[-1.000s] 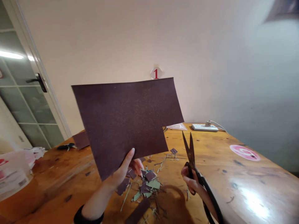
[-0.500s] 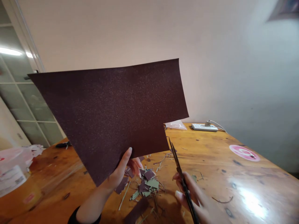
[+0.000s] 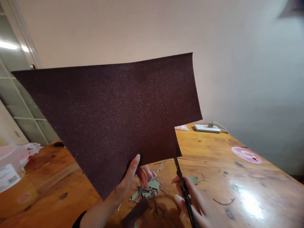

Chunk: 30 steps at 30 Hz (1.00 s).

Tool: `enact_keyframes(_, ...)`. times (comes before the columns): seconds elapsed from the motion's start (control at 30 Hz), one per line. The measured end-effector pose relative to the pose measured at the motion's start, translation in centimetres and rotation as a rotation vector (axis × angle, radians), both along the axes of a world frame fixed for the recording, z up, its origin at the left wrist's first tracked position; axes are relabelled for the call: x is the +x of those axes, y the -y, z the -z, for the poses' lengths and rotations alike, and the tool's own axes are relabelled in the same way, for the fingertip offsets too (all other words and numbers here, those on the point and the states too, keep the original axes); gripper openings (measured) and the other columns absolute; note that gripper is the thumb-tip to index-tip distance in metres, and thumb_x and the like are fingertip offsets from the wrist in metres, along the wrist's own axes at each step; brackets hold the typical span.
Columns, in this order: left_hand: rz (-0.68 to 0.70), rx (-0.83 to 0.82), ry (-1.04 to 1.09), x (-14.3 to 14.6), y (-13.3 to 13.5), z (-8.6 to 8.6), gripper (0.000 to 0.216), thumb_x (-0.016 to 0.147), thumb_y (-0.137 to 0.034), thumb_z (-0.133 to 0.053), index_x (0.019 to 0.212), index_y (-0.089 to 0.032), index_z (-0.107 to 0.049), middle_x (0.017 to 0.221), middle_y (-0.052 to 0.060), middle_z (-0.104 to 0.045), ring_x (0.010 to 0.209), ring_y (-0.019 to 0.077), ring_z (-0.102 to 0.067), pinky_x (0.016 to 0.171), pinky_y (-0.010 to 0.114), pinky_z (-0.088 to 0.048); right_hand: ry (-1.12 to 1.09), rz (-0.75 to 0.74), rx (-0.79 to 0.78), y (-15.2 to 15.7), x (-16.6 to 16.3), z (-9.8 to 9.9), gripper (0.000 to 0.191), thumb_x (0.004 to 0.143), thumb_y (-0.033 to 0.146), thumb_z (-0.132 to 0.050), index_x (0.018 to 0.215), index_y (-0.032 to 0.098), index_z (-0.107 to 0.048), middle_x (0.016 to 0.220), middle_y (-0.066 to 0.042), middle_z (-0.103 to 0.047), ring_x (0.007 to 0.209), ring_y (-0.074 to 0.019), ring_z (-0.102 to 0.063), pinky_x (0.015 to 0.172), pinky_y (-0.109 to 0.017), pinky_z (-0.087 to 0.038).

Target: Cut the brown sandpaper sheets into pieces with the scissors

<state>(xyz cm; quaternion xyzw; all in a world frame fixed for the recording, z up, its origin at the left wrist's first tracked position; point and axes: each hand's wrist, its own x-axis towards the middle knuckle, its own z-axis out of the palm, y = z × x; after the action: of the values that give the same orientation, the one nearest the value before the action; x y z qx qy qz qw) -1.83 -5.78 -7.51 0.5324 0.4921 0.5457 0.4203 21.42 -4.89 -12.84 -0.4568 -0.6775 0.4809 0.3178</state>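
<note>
A large sheet of dark maroon paper or card [image 3: 114, 110] stands up in front of me, with a rectangular notch cut from its lower right corner. My left hand [image 3: 133, 175] grips its bottom edge, thumb on the near face and fingers behind. My right hand [image 3: 190, 199] holds dark scissors [image 3: 182, 183], blades pointing up. The blade tips overlap the sheet's lower edge near the right end, just left of the corner below the notch. Below the sheet lies a pile of green and maroon paper scraps [image 3: 154, 185], partly hidden by my left hand.
The wooden table [image 3: 213, 177] carries a white power strip [image 3: 207, 128] at its back edge and a round pink sticker or mat [image 3: 247, 155] on the right. A clear plastic tub [image 3: 11, 180] stands at the left. A curved thin strip [image 3: 223, 202] lies at front right.
The sheet has shifted right and come a little closer. The scissors have moved slightly left and down, and their tips have gone from beside the sheet to its lower edge.
</note>
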Motion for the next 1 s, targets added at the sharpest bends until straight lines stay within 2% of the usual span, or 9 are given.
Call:
enact_keyframes(0.17, 0.024, -0.044, -0.046, 0.1, 0.2, -0.4, 0.07, 0.083, -0.076, -0.036, 0.059, -0.021, -0.071, 0.044, 0.003, -0.062, 0.045, 0.0156, -0.057, 0.06, 0.028, -0.049, 0.008, 0.056, 0.056, 0.0, 0.0, -0.2, 0.064, 0.074, 0.057, -0.066, 0.126, 0.021, -0.062, 0.128, -0.013, -0.064, 0.118, -0.034, -0.059, 0.095, -0.039, -0.052)
enact_keyframes(0.33, -0.012, -0.099, -0.071, 0.7, 0.3, -0.9, 0.071, 0.075, -0.082, -0.038, 0.054, -0.02, -0.067, 0.04, 0.006, -0.059, 0.043, 0.0175, -0.054, 0.055, 0.03, -0.048, -0.039, 0.049, 0.158, 0.1, -0.2, -1.1, 0.047, 0.072, 0.05, -0.07, 0.11, 0.022, -0.07, 0.107, -0.01, -0.074, 0.102, -0.0323, -0.067, 0.083, -0.033, -0.057)
enact_keyframes(0.4, 0.01, -0.113, -0.062, 0.9, 0.3, -0.9, 0.072, 0.075, -0.081, -0.037, 0.057, -0.019, -0.069, 0.042, 0.006, -0.059, 0.044, 0.0177, -0.054, 0.054, 0.03, -0.047, 0.001, 0.053, 0.122, 0.2, -0.2, -1.3, 0.045, 0.073, 0.053, -0.068, 0.106, 0.022, -0.07, 0.108, -0.01, -0.073, 0.103, -0.0329, -0.067, 0.085, -0.036, -0.056)
enact_keyframes(0.5, 0.038, -0.139, -0.054, 0.9, 0.4, -0.7, 0.075, 0.074, -0.083, -0.036, 0.059, -0.018, -0.071, 0.042, 0.006, -0.058, 0.046, 0.0185, -0.054, 0.057, 0.031, -0.046, 0.058, 0.071, 0.042, 0.6, -0.3, -1.2, 0.056, 0.073, 0.061, -0.063, 0.113, 0.022, -0.065, 0.12, -0.012, -0.068, 0.115, -0.0348, -0.061, 0.096, -0.042, -0.049)
enact_keyframes(0.6, 0.047, -0.152, -0.05, 0.9, 0.5, -0.5, 0.076, 0.076, -0.082, -0.034, 0.063, -0.017, -0.072, 0.043, 0.007, -0.058, 0.05, 0.0197, -0.056, 0.059, 0.032, -0.047, 0.002, 0.127, 0.031, 1.0, -0.8, -0.9, 0.062, 0.074, 0.068, -0.058, 0.119, 0.024, -0.061, 0.123, -0.011, -0.066, 0.119, -0.0339, -0.058, 0.104, -0.043, -0.042)
enact_keyframes(0.7, 0.042, -0.144, -0.059, 0.9, 0.6, -0.5, 0.076, 0.076, -0.083, -0.034, 0.064, -0.017, -0.071, 0.044, 0.007, -0.058, 0.05, 0.02, -0.056, 0.059, 0.032, -0.047, -0.018, 0.156, 0.044, 1.2, -1.2, -0.7, 0.063, 0.074, 0.07, -0.056, 0.117, 0.024, -0.061, 0.118, -0.011, -0.068, 0.114, -0.0342, -0.06, 0.103, -0.043, -0.043)
enact_keyframes(0.87, 0.04, -0.157, -0.057, 0.9, 0.4, -0.5, 0.078, 0.07, -0.088, -0.033, 0.056, -0.02, -0.068, 0.042, 0.006, -0.057, 0.048, 0.0189, -0.054, 0.058, 0.032, -0.047, -0.013, 0.083, 0.082, 1.0, -1.3, -1.1, 0.06, 0.075, 0.072, -0.052, 0.11, 0.024, -0.063, 0.112, -0.011, -0.069, 0.107, -0.0323, -0.063, 0.097, -0.04, -0.048)
enact_keyframes(1.0, 0.049, -0.144, -0.053, 0.8, 0.2, -0.4, 0.081, 0.067, -0.09, -0.033, 0.057, -0.018, -0.068, 0.042, 0.006, -0.057, 0.047, 0.0186, -0.053, 0.057, 0.033, -0.047, 0.032, 0.063, 0.025, 0.9, -0.9, -1.6, 0.063, 0.077, 0.072, -0.051, 0.115, 0.022, -0.061, 0.122, -0.011, -0.066, 0.117, -0.0317, -0.058, 0.101, -0.04, -0.045)
